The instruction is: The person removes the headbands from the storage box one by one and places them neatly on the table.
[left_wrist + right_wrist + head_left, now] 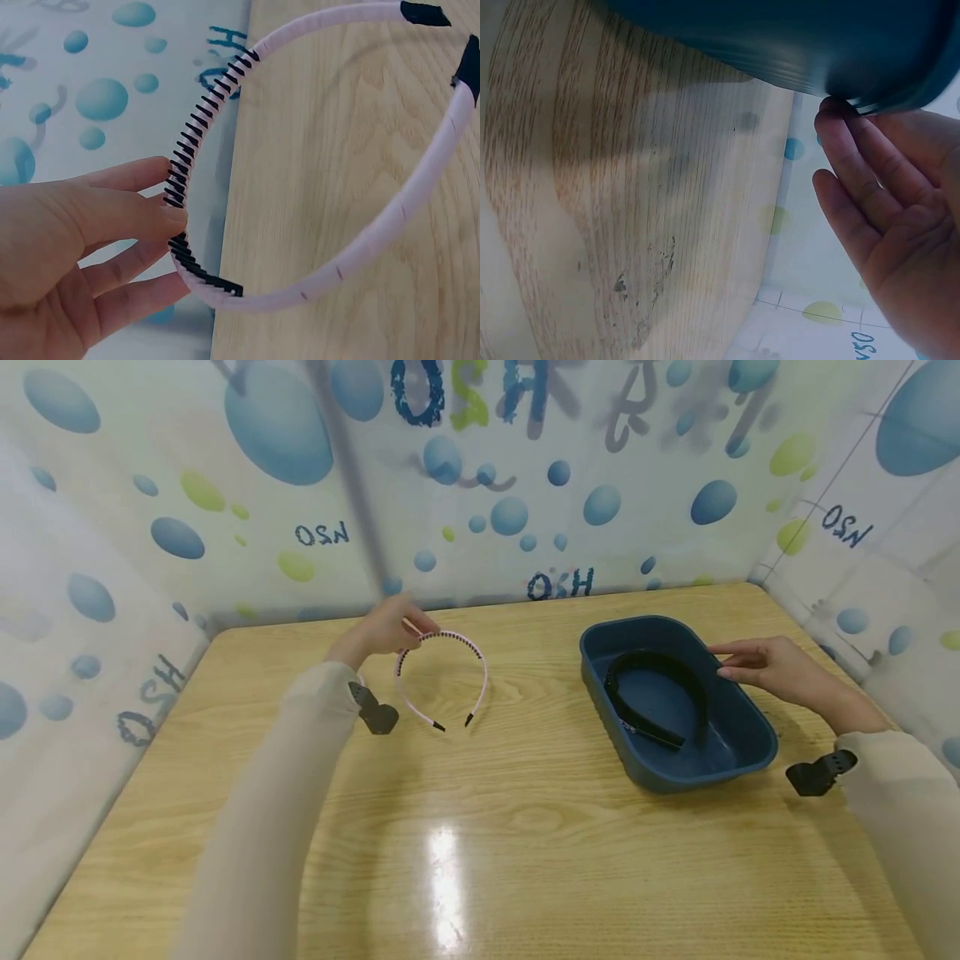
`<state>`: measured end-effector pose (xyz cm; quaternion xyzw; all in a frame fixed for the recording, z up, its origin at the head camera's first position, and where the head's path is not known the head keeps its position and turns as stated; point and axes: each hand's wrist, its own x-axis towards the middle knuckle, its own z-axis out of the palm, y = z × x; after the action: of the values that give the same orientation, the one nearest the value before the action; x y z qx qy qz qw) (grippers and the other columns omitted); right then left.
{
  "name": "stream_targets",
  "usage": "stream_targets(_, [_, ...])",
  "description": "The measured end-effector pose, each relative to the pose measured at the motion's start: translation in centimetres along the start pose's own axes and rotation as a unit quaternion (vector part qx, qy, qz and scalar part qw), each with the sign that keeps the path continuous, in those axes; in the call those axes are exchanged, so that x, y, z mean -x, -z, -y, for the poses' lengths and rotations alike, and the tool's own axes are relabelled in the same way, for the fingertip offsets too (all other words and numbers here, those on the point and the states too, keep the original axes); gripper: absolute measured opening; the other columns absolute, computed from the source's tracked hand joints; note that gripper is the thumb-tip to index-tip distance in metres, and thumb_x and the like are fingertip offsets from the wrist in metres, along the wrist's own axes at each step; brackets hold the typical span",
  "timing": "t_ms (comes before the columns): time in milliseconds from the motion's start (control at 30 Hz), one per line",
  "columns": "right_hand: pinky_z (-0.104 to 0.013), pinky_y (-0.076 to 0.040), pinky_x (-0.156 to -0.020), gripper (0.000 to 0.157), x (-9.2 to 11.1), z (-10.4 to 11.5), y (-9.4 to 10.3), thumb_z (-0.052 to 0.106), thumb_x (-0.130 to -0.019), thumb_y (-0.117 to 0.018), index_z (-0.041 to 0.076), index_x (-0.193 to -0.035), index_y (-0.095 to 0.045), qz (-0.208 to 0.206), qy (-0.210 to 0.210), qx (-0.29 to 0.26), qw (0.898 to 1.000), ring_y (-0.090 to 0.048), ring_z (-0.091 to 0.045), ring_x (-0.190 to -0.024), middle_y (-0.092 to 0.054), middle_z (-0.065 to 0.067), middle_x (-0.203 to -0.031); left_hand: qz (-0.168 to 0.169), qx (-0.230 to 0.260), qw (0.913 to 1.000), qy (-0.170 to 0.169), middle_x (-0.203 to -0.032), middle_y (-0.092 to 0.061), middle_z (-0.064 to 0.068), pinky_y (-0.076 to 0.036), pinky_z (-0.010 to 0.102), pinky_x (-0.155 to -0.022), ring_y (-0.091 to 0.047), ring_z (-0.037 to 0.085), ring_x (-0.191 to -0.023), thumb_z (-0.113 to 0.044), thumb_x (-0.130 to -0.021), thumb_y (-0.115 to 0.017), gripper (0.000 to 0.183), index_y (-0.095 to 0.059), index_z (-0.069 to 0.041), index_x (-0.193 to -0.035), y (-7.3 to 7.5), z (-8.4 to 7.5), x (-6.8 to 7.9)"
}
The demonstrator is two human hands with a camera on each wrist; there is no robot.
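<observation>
My left hand pinches a thin pink headband at the top of its arch, between thumb and fingers. Black comb teeth line the inside of the band, and its two ends have black tips, as the left wrist view shows. On the right, my right hand holds the side rim of a dark blue plastic bin. In the right wrist view its fingers lie against the outer wall under the rim, with the thumb mostly hidden by the bin. Inside the bin lies a wide black headband.
Both stand over a light wooden table with patterned cloth walls behind and at the sides. A small pale pink piece shows beside the left wrist, mostly hidden by the arm. Dark scuffs mark the tabletop near the bin.
</observation>
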<state>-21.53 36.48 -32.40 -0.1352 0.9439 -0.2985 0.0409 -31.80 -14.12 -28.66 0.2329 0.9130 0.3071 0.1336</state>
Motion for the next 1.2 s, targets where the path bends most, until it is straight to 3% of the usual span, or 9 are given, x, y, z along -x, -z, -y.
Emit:
stream_targets(333, [-0.031, -0.05, -0.068, 0.043, 0.0, 0.1, -0.1, 0.015, -0.092, -0.057, -0.006, -0.129, -0.049, 0.001, -0.01, 0.009, 1.0, -0.055, 0.006, -0.076, -0.062, -0.025, -0.102, 0.007, -0.002, 0.9999, -0.01, -0.116, -0.057, 0.024, -0.052, 0.034, -0.071, -0.057, 0.037, -0.102, 0.014, -0.082, -0.055, 0.032, -0.062, 0.007, -0.113, 0.2, 2.6, 1.3])
stream_targets(500, [-0.027, -0.05, -0.066, 0.043, 0.0, 0.0, -0.1, 0.015, -0.092, -0.057, -0.006, -0.128, -0.049, -0.001, -0.008, 0.006, 1.0, -0.055, 0.007, -0.075, -0.062, -0.025, -0.101, 0.009, -0.008, 0.9998, -0.014, -0.116, -0.057, 0.024, -0.052, 0.034, -0.072, -0.058, 0.038, -0.101, 0.015, -0.081, -0.055, 0.033, -0.061, 0.007, -0.113, 0.1, 3.3, 1.5])
stream_targets(767, [-0.022, -0.049, -0.065, 0.042, 0.1, 0.0, -0.2, 0.013, -0.092, -0.057, -0.007, -0.127, -0.05, -0.008, 0.004, 0.003, 1.0, -0.054, 0.009, -0.075, -0.062, -0.026, -0.1, 0.009, -0.004, 0.9999, 0.012, -0.119, -0.055, 0.024, -0.05, 0.039, -0.079, -0.056, 0.038, -0.104, 0.013, -0.083, -0.054, 0.032, -0.061, 0.006, -0.114, -0.3, 4.6, 1.4])
stream_targets(1000, [-0.022, -0.049, -0.064, 0.042, 0.1, 0.3, -0.2, 0.014, -0.092, -0.057, -0.008, -0.127, -0.05, -0.009, 0.003, 0.003, 1.0, -0.054, 0.01, -0.075, -0.062, -0.026, -0.1, 0.0, 0.015, 0.9997, -0.02, -0.116, -0.055, 0.028, -0.047, 0.044, -0.085, -0.055, 0.042, -0.103, 0.018, -0.081, -0.052, 0.031, -0.06, 0.012, -0.11, -0.4, 5.8, 1.5])
stream_targets(1200, [-0.017, -0.047, -0.063, 0.042, 0.1, 0.2, -0.2, 0.013, -0.092, -0.057, -0.009, -0.126, -0.049, -0.011, 0.006, 0.0, 1.0, -0.054, 0.009, -0.074, -0.062, -0.026, -0.099, -0.01, -0.006, 0.9999, -0.01, -0.114, -0.057, 0.026, -0.047, 0.045, -0.085, -0.056, 0.04, -0.103, 0.017, -0.08, -0.053, 0.031, -0.061, 0.01, -0.11, -0.4, 6.4, 1.3])
